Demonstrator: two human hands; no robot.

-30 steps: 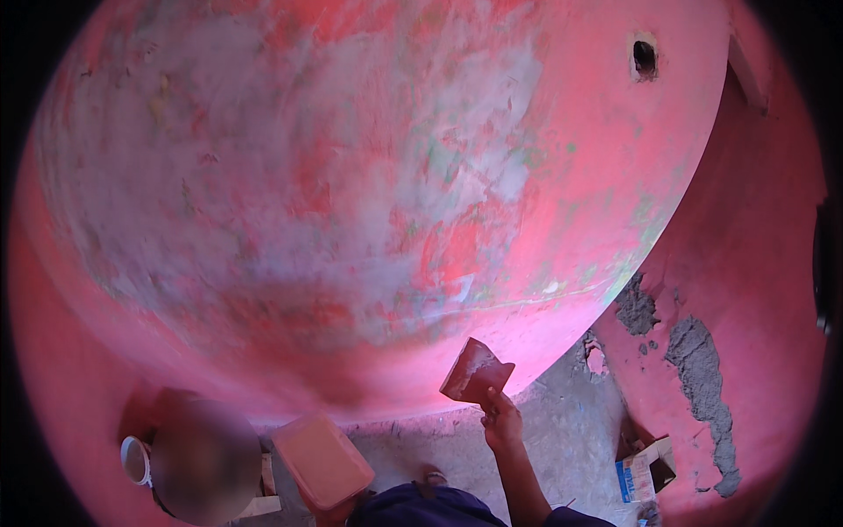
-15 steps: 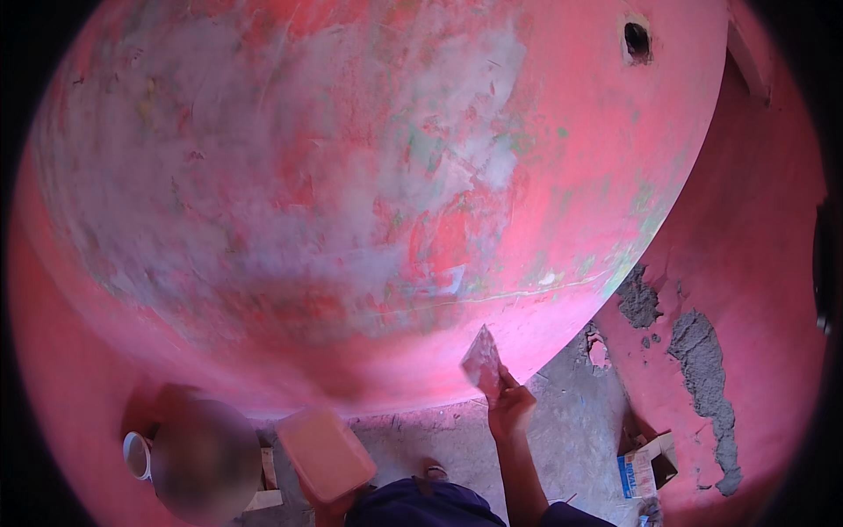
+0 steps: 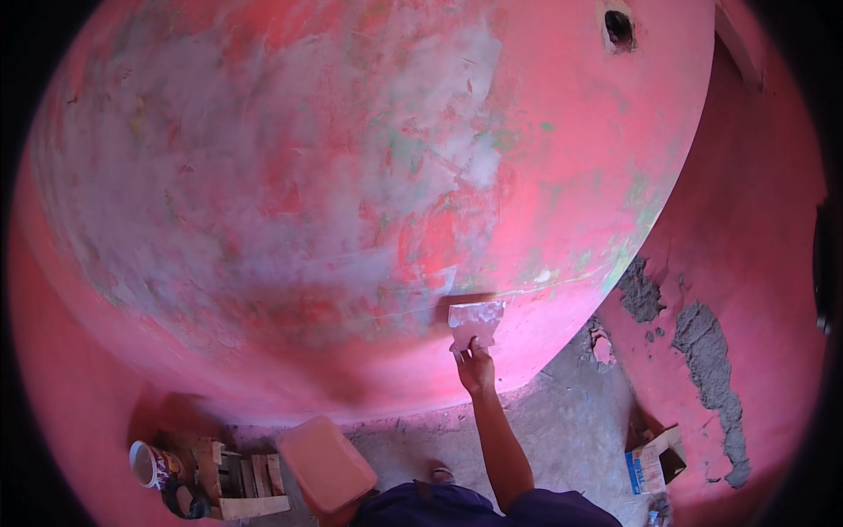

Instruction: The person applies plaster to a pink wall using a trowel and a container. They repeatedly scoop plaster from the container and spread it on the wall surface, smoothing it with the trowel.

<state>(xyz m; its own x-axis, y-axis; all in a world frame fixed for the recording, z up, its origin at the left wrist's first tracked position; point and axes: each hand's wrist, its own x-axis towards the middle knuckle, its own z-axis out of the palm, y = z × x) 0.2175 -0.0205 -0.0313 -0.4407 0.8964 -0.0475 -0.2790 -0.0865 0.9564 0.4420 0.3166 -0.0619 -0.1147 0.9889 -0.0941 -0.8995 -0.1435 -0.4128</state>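
In my right hand (image 3: 477,367) is a putty knife (image 3: 475,323), its wide flat blade smeared with pale filler. The fingers close round its lower end, and the blade's upper edge is at or close to the pink wall (image 3: 544,228), just below a long crack. Pale grey filler patches (image 3: 211,176) cover much of the wall's left and middle. At my lower left, a flat rectangular pinkish board (image 3: 326,464) with rounded corners is held level by my waist. My left hand is mostly hidden under it; only a little skin shows at its near edge.
A wooden crate (image 3: 250,479) and a white tub (image 3: 151,464) stand at the lower left. An opened cardboard box (image 3: 657,461) lies on the grey floor (image 3: 562,430) at right. The side wall carries rough grey mortar (image 3: 707,378). A square hole (image 3: 619,28) opens high in the wall.
My right hand has moved up and left with the putty knife, turning the blade from tilted to broad edge up against the wall. The board stays nearly in place.
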